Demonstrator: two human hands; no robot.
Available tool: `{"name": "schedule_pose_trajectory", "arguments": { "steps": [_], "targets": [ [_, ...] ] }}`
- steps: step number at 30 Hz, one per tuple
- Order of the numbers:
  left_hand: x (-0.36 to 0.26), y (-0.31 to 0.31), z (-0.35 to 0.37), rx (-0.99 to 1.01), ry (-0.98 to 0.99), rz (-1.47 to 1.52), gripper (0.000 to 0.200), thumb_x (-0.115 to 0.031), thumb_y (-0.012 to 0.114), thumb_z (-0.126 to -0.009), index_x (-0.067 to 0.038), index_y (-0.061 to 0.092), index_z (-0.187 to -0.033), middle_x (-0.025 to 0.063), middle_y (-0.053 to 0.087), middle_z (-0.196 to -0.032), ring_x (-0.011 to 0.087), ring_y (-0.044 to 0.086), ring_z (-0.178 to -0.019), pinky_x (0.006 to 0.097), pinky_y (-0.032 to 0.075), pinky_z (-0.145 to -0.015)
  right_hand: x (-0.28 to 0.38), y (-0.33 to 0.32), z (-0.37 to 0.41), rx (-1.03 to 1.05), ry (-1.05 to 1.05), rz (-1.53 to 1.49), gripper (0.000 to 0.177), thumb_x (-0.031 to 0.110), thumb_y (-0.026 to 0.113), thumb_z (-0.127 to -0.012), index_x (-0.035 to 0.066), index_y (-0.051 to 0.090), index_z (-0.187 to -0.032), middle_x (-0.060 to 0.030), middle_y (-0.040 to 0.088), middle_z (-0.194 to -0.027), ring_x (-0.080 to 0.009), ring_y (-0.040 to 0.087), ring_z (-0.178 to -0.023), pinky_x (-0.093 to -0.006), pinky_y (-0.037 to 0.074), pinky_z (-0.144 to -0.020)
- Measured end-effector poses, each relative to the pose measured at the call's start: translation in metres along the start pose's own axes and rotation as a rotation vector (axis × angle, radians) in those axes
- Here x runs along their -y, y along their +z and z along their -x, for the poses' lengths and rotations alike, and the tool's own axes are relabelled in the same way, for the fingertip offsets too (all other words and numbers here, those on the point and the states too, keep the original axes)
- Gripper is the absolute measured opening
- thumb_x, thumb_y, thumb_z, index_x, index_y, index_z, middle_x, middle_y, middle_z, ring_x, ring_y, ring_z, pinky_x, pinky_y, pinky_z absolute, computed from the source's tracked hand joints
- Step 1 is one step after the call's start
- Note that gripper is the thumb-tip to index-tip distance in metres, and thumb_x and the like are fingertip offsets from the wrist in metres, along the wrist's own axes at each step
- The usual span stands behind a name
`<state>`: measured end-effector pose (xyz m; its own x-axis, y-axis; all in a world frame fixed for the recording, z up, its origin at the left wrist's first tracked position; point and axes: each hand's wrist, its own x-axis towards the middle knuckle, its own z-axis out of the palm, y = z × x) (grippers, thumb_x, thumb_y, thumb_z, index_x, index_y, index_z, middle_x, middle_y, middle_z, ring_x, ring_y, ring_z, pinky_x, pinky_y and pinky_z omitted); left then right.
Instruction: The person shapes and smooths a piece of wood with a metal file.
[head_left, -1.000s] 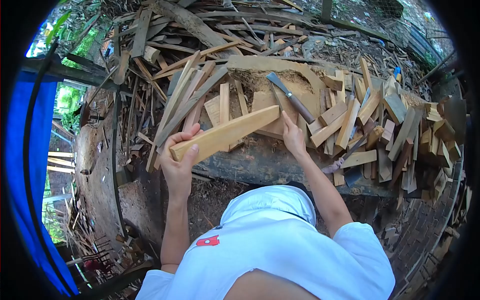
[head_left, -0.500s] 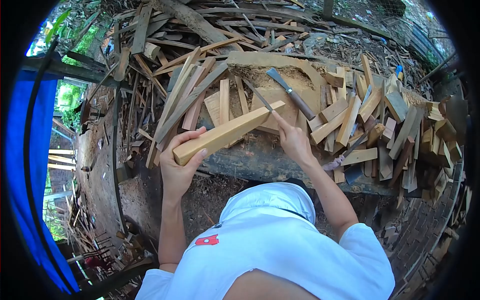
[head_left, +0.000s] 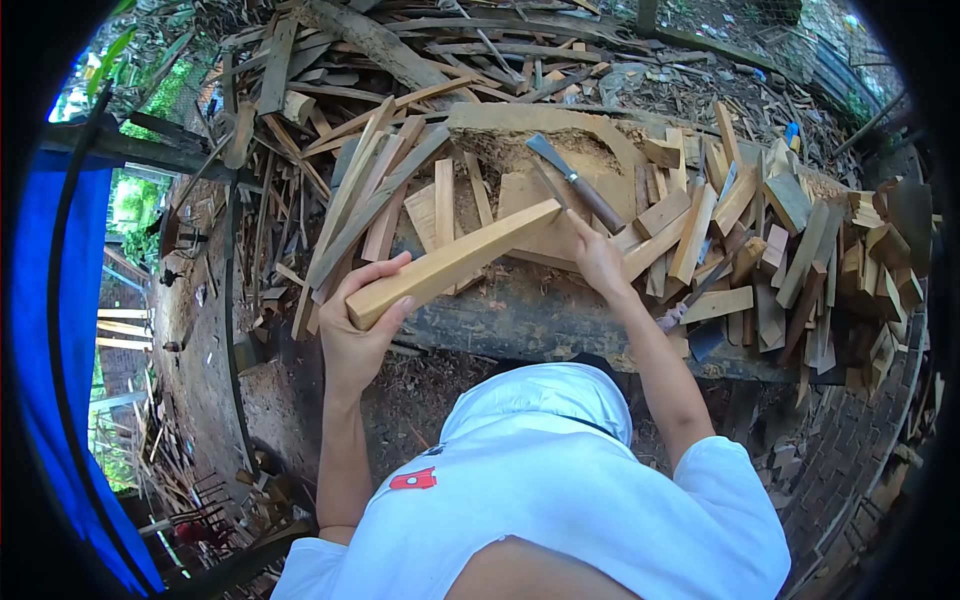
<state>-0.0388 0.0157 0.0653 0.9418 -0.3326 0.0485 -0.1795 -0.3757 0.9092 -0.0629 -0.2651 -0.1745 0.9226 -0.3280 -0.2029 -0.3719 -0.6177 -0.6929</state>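
My left hand [head_left: 362,310] is wrapped round the near, thicker end of a squared wooden piece [head_left: 455,262], held up at a slant over the bench. The wood runs away to the upper right and narrows toward its far end. My right hand [head_left: 598,258] is closed just beyond that far end, gripping a thin dark blade-like tool [head_left: 549,187]. The tool points up and left, close by the wood's tip; its grip is hidden in my fingers. A chisel [head_left: 575,184] with a broad metal blade and dark handle lies behind my right hand.
The chisel rests on a large hollowed wooden block [head_left: 610,140] strewn with sawdust. Many cut wood pieces [head_left: 700,230] are heaped at the right. Long offcuts [head_left: 375,205] lean at the left, and scrap wood [head_left: 400,50] lies behind. The dark bench edge [head_left: 480,322] is nearest me.
My right hand has shifted right and slightly down, drawing the thin tool along the wood's far end, so less of it shows past the tip. My left hand keeps its hold.
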Motion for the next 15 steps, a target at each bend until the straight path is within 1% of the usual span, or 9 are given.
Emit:
{"name": "schedule_pose_trajectory", "arguments": {
  "steps": [2,5,6,7,9,10,12,13,15],
  "targets": [
    [-0.001,0.001,0.000,0.002,0.032,-0.041,0.034,0.004,0.069,-0.082,0.003,0.063,-0.115,0.0155,0.066,-0.119,0.0159,0.063,-0.106,0.0283,0.051,-0.092,-0.007,0.006,-0.006,-0.070,-0.014,0.002,0.047,0.019,0.044,-0.095,0.030,0.048,-0.141,-0.0266,0.065,-0.086,-0.0455,0.064,-0.080,-0.0535,0.050,-0.073],
    [0.003,0.000,0.001,-0.009,0.021,-0.021,0.032,0.004,0.069,-0.082,0.003,0.063,-0.114,0.0161,0.066,-0.119,0.0165,0.063,-0.106,0.0286,0.052,-0.092,0.051,-0.024,0.030,-0.002,-0.078,0.025,0.045,0.020,0.045,-0.096,0.029,0.050,-0.140,-0.0285,0.064,-0.084,-0.0464,0.064,-0.080,-0.0545,0.050,-0.073],
    [0.005,0.000,0.003,-0.009,0.011,-0.023,0.032,0.004,0.069,-0.082,0.003,0.063,-0.114,0.0161,0.066,-0.119,0.0165,0.063,-0.106,0.0286,0.052,-0.092,0.061,-0.028,0.037,0.023,-0.076,-0.019,0.044,0.020,0.045,-0.096,0.029,0.050,-0.140,-0.0308,0.063,-0.084,-0.0468,0.063,-0.080,-0.0555,0.049,-0.073],
    [0.006,0.000,0.003,-0.021,0.023,-0.003,0.031,0.004,0.068,-0.083,0.003,0.063,-0.113,0.0167,0.066,-0.119,0.0168,0.063,-0.106,0.0290,0.052,-0.092,0.056,-0.025,0.035,0.028,-0.072,-0.019,0.044,0.020,0.045,-0.096,0.029,0.050,-0.140,-0.0308,0.063,-0.084,-0.0468,0.063,-0.080,-0.0555,0.049,-0.073],
    [0.008,0.005,0.005,-0.026,0.037,0.020,0.030,0.004,0.068,-0.083,0.002,0.064,-0.113,0.0173,0.066,-0.119,0.0171,0.063,-0.107,0.0293,0.052,-0.092,0.032,-0.012,0.018,-0.037,-0.039,-0.001,0.051,0.016,0.046,-0.094,0.032,0.046,-0.142,-0.0288,0.066,-0.082,-0.0454,0.065,-0.077,-0.0561,0.051,-0.072],
    [0.009,0.007,0.006,-0.065,0.028,0.047,0.029,0.004,0.068,-0.083,0.002,0.064,-0.112,0.0177,0.066,-0.119,0.0174,0.064,-0.107,0.0293,0.052,-0.092,0.009,0.003,0.005,-0.078,-0.027,0.020,0.051,0.017,0.046,-0.094,0.029,0.046,-0.143,-0.0291,0.065,-0.080,-0.0455,0.065,-0.076,-0.0562,0.051,-0.072],
    [0.007,0.009,0.005,-0.110,0.031,0.072,0.028,0.004,0.067,-0.084,0.002,0.064,-0.111,0.0181,0.066,-0.118,0.0176,0.064,-0.107,0.0294,0.052,-0.092,0.009,0.009,-0.002,-0.082,-0.003,-0.020,0.050,0.017,0.046,-0.094,0.027,0.046,-0.143,-0.0289,0.065,-0.080,-0.0456,0.065,-0.076,-0.0560,0.051,-0.071],
    [0.005,0.010,0.005,-0.137,-0.004,0.088,0.027,0.003,0.066,-0.084,0.003,0.063,-0.111,0.0181,0.066,-0.118,0.0182,0.063,-0.107,0.0301,0.051,-0.093,0.010,0.010,-0.001,-0.075,0.029,-0.056,0.050,0.017,0.046,-0.093,0.026,0.046,-0.143,-0.0288,0.065,-0.079,-0.0458,0.065,-0.075,-0.0558,0.051,-0.070],
    [0.008,0.013,0.007,-0.158,-0.048,0.108,0.026,0.003,0.066,-0.085,0.004,0.063,-0.111,0.0181,0.066,-0.118,0.0187,0.063,-0.108,0.0307,0.050,-0.095,0.026,0.012,0.020,-0.104,-0.005,-0.064,0.049,0.018,0.046,-0.094,0.023,0.046,-0.143,-0.0290,0.064,-0.078,-0.0463,0.065,-0.076,-0.0564,0.050,-0.070]
  ]
}}
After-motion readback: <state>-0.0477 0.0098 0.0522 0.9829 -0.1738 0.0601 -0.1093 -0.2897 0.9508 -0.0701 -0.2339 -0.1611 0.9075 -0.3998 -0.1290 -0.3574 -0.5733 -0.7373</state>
